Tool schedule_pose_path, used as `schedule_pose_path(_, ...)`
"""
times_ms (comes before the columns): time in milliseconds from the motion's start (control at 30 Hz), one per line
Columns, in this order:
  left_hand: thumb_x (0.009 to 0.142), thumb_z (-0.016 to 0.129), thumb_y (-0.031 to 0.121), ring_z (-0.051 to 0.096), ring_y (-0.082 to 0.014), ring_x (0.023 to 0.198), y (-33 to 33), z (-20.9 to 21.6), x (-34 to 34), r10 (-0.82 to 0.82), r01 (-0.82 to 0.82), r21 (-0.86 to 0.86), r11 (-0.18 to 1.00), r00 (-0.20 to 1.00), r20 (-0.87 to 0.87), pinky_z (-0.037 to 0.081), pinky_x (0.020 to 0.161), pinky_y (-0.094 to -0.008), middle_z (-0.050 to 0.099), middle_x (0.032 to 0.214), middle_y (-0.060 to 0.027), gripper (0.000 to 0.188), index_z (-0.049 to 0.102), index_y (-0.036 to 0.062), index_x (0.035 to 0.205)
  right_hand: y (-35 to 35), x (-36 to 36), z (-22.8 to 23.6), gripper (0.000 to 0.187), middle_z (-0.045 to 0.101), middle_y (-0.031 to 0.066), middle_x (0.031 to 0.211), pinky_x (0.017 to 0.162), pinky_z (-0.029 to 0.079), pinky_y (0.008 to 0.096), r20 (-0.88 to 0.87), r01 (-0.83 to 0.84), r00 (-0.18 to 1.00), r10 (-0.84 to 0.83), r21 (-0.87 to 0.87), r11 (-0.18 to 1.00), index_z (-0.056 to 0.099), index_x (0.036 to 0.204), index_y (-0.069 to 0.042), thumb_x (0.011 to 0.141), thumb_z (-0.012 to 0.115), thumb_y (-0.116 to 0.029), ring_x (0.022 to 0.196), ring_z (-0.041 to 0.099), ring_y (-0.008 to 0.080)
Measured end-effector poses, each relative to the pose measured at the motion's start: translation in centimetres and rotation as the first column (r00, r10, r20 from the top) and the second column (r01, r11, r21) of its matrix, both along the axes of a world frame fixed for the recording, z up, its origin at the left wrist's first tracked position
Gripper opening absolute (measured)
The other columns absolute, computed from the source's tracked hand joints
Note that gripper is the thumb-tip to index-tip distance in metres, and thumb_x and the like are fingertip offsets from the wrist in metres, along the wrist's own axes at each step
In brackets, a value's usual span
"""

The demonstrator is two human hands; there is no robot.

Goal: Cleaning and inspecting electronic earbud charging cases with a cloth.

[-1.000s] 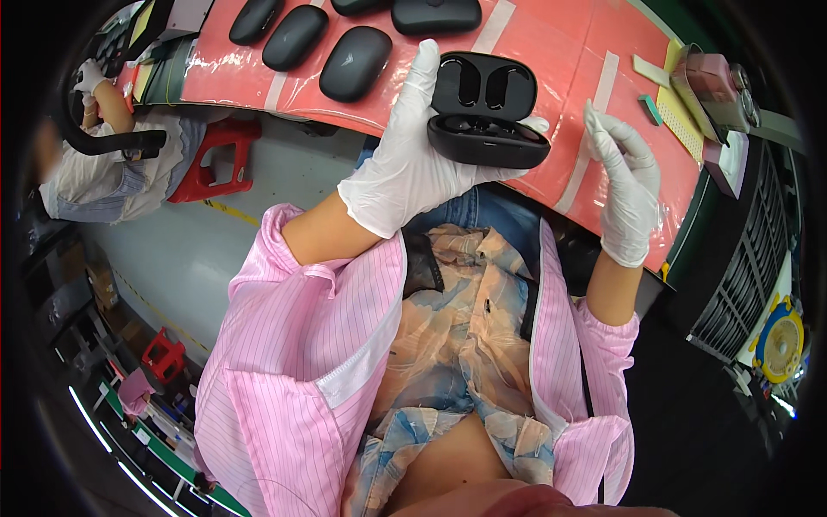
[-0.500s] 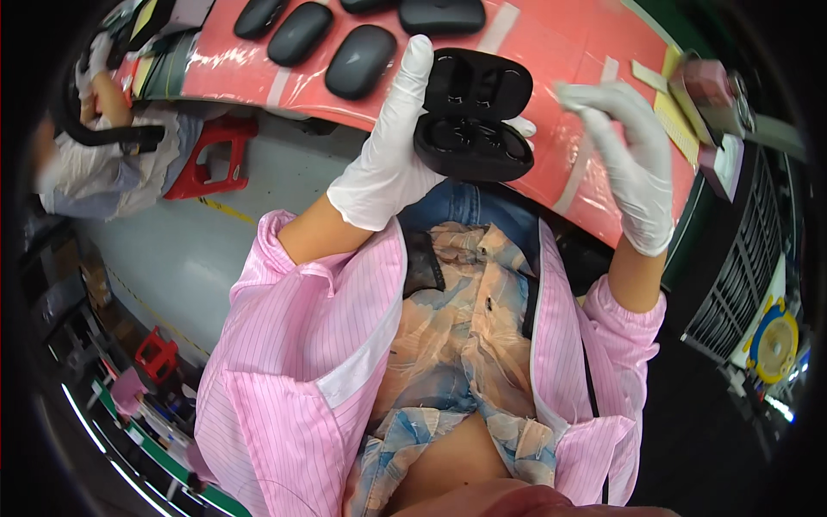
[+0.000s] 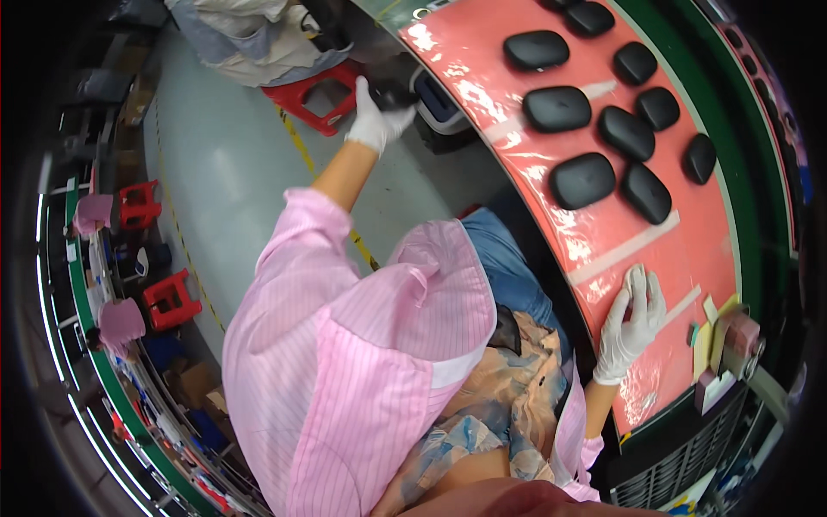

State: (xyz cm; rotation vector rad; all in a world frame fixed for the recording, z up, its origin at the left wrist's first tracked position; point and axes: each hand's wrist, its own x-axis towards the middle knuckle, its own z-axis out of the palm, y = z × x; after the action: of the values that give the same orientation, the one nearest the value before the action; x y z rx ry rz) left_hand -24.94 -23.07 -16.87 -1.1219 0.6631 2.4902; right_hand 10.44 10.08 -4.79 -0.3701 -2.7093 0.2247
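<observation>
Red plastic makes up 2 small stools (image 3: 164,293) at the left, standing on a grey floor (image 3: 198,164). To their right and farther away, a co-worker in pale clothing (image 3: 267,34) is at a third red plastic stool (image 3: 293,95), with yellow-and-black floor tape (image 3: 297,142) passing just beside it.

The person's left hand (image 3: 376,125), in a white glove, reaches out well left of the table, over the floor. Its fingers grasp a black, smooth-looking case (image 3: 394,96), the thumb raised at its left side; I cannot tell whether the case's lid is open. Just right of this hand, by the table's left edge, is a light grey bin (image 3: 452,127) with a dark blue interior. The arm wears a pink, thinly striped sleeve (image 3: 319,220).

Farther right is the curved table (image 3: 534,159), covered in shiny red film. On its far half lie 10 black, rounded, matte cases (image 3: 582,181), 1 of them cut off at the far edge of the view. Nearer, beyond a pale tape strip (image 3: 624,250), the white-gloved right hand (image 3: 629,332) is palm down over the film, its fingers released, together and slightly bent.

At the far right stand yellow sheets (image 3: 719,323) and a pinkish block (image 3: 739,333).
</observation>
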Motion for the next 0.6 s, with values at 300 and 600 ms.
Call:
schedule_pose_path(300, 0.089, 0.047, 0.057, 0.055, -0.0414, 0.112, -6.5, -1.6, -7.9, -0.062, 0.007, -0.115, 0.993, 0.872, -0.485, 0.044, 0.097, -0.0601, 0.056, 0.126, -0.0196, 0.062, 0.052, 0.0072, 0.125, 0.1, 0.5, -1.0, 0.032, 0.064, 0.0108, 0.1, 0.086, 0.046, 0.0357, -0.027, 0.045, 0.998, -0.05, -0.165, 0.985, 0.068, 0.115, -0.004, 0.084, 0.061, 0.004, 0.092, 0.058, 0.0254)
schedule_pose_path(600, 0.084, 0.053, 0.067, 0.059, -0.0409, 0.104, -0.2, 7.7, 6.4, -0.121, 0.13, 0.002, 0.992, 0.934, -0.335, 0.045, 0.097, -0.0568, 0.062, 0.115, -0.0206, 0.071, 0.057, 0.0056, 0.12, 0.3, 0.8, -1.1, 0.031, 0.066, 0.0103, 0.098, 0.086, 0.047, 0.0329, 0.013, 0.106, 0.994, -0.105, -0.186, 0.977, 0.068, 0.115, -0.004, 0.086, 0.06, 0.004, 0.092, 0.058, 0.0232)
